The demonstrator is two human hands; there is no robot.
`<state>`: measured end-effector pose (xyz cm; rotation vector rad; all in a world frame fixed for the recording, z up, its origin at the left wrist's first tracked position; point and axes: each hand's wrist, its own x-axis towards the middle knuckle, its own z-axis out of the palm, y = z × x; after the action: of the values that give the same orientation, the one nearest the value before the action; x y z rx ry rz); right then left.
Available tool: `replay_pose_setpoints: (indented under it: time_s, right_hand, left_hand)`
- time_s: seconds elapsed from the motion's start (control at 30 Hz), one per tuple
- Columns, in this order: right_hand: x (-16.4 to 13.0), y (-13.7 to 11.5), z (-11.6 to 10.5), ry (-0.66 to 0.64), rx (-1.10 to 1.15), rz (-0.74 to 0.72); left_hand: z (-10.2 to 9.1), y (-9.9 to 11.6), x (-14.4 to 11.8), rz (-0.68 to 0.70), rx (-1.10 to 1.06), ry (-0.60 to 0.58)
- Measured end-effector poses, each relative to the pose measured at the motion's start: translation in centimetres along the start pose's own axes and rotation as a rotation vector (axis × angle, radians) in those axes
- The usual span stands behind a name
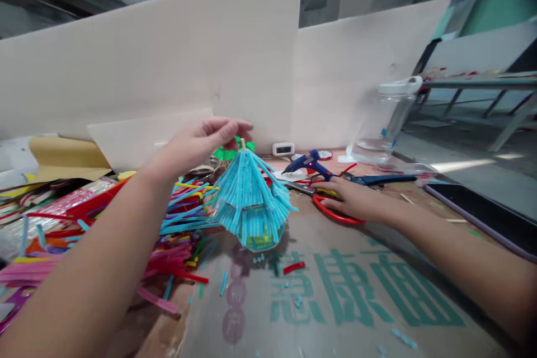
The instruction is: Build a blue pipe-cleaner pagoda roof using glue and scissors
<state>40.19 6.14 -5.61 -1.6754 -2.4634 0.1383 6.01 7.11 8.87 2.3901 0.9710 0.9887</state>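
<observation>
Two hands busy: left hand (201, 142) pinched the stick tip of the tiered blue straw-covered cone model (251, 201) standing on cardboard; right hand (352, 198) lay loosely over red-handled scissors (335, 212). Tiers looked mostly covered.

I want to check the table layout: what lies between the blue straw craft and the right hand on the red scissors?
In the head view, between the blue straw craft and the right hand on the red scissors, only bare cardboard shows.
</observation>
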Motion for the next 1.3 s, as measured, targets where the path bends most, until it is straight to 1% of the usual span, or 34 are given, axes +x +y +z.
replay_pose_setpoints:
  time_s: [0.07,0.1,0.17,0.2,0.23,0.27,0.3,0.37,0.43,0.6,0.77,1.03,1.17,1.3]
  right_hand:
    - [0.0,0.0,-0.1,-0.007,0.005,0.005]
    - [0.1,0.0,0.0,-0.006,0.009,0.004]
    - [0.2,0.2,0.1,0.008,0.017,0.001]
    - [0.3,0.3,0.3,0.018,0.018,0.0]
    - [0.4,0.4,0.4,0.031,0.018,-0.001]
    - [0.5,0.5,0.5,0.042,0.02,-0.005]
    - [0.5,0.6,0.6,0.051,0.027,-0.008]
    - [0.6,0.8,0.8,0.053,0.043,-0.007]
    - [0.7,1.1,1.0,0.048,0.053,0.002]
    - [0.8,2.1,1.7,0.069,0.067,-0.014]
    - [0.8,2.6,2.1,0.062,0.05,-0.026]
    - [0.6,1.9,1.6,0.074,0.065,0.014]
    - [0.7,1.6,1.4,0.03,0.065,0.032]
    - [0.5,1.2,1.0,0.026,0.059,0.019]
  left_hand:
    - [-1.4,-2.0,1.6,-0.002,0.173,0.112]
    - [-1.8,-3.4,2.5,-0.017,0.309,0.178]
    - [-1.9,-6.4,4.2,-0.042,0.669,0.247]
    - [-1.7,-7.9,4.9,-0.045,0.828,0.241]
    - [-1.3,-9.2,5.4,-0.042,0.955,0.195]
    - [-0.9,-10.2,5.8,-0.028,1.053,0.13]
    - [-0.4,-11.1,6.0,-0.021,1.078,0.11]
    - [0.5,-12.1,6.1,-0.025,1.102,0.111]
    - [1.2,-12.5,6.0,-0.023,1.111,0.116]
    - [2.1,-13.2,6.3,0.069,1.129,0.122]
    - [2.0,-14.6,6.9,0.075,1.109,0.137]
    - [1.1,-16.4,7.4,0.107,1.043,0.136]
    - [1.1,-16.6,7.4,0.102,1.002,0.132]
    - [1.4,-16.2,7.0,0.07,0.953,0.117]
